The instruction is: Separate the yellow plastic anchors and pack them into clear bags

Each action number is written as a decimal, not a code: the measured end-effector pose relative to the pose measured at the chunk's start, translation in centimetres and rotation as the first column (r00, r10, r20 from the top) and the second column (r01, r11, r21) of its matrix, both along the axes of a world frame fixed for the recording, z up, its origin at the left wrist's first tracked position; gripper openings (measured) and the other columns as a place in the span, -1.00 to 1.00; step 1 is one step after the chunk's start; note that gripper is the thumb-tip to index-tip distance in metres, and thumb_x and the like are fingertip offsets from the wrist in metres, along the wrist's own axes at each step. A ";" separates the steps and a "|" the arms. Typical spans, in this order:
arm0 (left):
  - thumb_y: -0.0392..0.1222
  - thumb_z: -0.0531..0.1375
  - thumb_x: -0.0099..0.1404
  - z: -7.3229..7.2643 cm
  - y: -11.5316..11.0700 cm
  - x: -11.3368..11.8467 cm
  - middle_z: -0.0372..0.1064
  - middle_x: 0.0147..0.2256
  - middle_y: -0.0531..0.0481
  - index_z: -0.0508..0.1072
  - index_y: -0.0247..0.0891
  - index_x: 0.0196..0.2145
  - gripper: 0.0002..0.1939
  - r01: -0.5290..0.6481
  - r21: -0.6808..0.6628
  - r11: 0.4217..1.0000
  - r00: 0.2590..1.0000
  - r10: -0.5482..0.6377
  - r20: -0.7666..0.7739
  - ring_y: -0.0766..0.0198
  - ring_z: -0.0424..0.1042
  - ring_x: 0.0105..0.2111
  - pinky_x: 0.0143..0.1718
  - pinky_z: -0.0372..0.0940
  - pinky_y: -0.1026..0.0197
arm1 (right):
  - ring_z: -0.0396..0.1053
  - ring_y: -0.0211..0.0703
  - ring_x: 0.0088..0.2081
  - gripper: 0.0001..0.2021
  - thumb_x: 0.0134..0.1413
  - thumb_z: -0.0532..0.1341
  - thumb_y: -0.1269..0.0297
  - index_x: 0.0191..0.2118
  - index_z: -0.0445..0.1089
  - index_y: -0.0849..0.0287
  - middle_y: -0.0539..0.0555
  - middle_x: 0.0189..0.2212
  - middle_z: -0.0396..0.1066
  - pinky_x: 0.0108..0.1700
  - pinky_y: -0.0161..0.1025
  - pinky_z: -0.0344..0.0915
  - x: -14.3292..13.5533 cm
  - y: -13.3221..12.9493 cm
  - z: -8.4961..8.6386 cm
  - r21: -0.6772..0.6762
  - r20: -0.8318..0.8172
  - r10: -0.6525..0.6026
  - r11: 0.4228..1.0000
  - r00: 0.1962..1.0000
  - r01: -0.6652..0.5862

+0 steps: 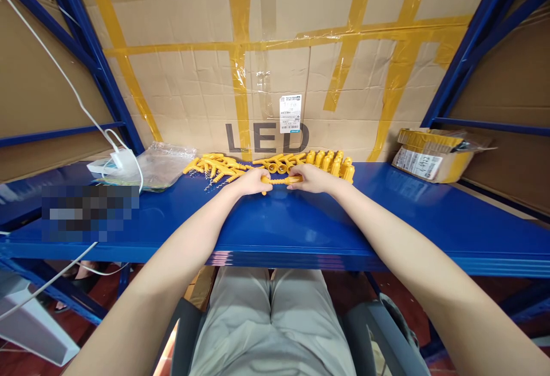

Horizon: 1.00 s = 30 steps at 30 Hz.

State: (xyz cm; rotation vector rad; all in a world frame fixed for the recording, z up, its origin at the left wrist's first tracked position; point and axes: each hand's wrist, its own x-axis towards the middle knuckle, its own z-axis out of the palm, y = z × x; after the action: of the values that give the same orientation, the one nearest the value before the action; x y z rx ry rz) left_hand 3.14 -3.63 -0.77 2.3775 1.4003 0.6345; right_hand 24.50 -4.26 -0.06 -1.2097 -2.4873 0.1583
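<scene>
My left hand [252, 181] is closed on the T-shaped handle of a yellow corkscrew [277, 181], whose ribbed shank points right. In my right hand [313, 179] is a yellow sleeve [294, 180], lined up with that shank; whether the two are joined I cannot tell. Just behind my left hand lies a heap of yellow T-handled corkscrews [215, 165] with bare metal spirals. Several yellow sleeves [330, 161] stand in rows beyond my right hand. More yellow pieces [279, 164] lie between the heap and the rows, some with round open ends facing me.
A large taped cardboard sheet [193, 89] marked LED walls off the back of the blue table [279, 227]. Clear plastic bags [165, 161] and a white plug with its cable [122, 160] lie left. An open carton [425, 158] sits right. Blue posts flank both sides.
</scene>
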 end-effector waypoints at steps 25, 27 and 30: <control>-0.19 0.17 -0.09 -0.1 0.2 -0.2 0.33 -0.60 0.12 0.27 -0.21 -0.52 -0.86 -0.014 -0.028 1.000 1.000 0.013 -0.013 0.29 0.31 -0.54 -0.55 0.10 0.30 | 0.30 -0.18 -0.37 -0.82 0.02 0.21 0.23 -0.29 0.34 0.22 0.09 -0.35 0.42 -0.36 -0.30 0.12 0.2 -0.3 0.3 -0.026 0.073 -0.030 0.999 0.997 0.032; -0.19 0.18 -0.09 0.0 0.2 -0.3 0.34 -0.59 0.12 0.27 -0.21 -0.51 -0.85 -0.015 -0.035 0.999 1.000 0.015 -0.008 0.29 0.31 -0.53 -0.54 0.10 0.30 | 0.30 -0.19 -0.38 -0.82 0.04 0.19 0.20 -0.29 0.36 0.22 0.09 -0.36 0.43 -0.38 -0.31 0.12 0.2 -0.4 0.3 -0.047 0.077 -0.030 0.998 0.997 0.034; -0.16 0.20 -0.09 0.0 0.1 -0.3 0.35 -0.60 0.12 0.27 -0.21 -0.50 -0.82 -0.002 -0.054 0.999 1.000 0.002 0.001 0.29 0.32 -0.53 -0.53 0.12 0.30 | 0.31 -0.18 -0.40 -0.80 0.05 0.17 0.18 -0.29 0.37 0.22 0.09 -0.37 0.43 -0.39 -0.30 0.13 0.1 -0.5 0.3 -0.077 0.076 -0.040 0.996 0.996 0.046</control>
State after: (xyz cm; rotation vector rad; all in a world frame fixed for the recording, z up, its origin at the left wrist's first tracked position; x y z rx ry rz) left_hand 2.85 -3.52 -0.75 2.3338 1.4019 0.5914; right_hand 24.63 -4.80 0.28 -1.3226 -2.5382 0.2047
